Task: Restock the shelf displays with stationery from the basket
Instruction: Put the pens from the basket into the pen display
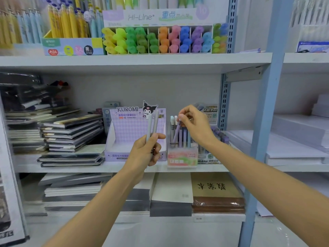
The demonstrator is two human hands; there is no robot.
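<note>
Fig.: my R hand [193, 123] pinches the top of a lilac pen [176, 132], tilted in the pastel pen box [182, 157] at 5 o'clock of centre. At its 9 o'clock, my L hand [145, 150] grips two grey pens [152, 125], not yet shelved. Basket unseen; restock approx. partway.

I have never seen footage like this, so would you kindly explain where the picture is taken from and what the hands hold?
There is no machine here: the one picture comes from a wide-angle camera worn on a person's head, so the two bare arms are the wearer's own. The left hand grips two grey pens roughly upright. The right hand pinches a tilted lilac pen whose lower end is in a clear pen box on the middle shelf. Left of it stands a purple Kuromi display box, then stacked notebooks. Highlighters stand in a display on the shelf above. The basket is out of view.
</note>
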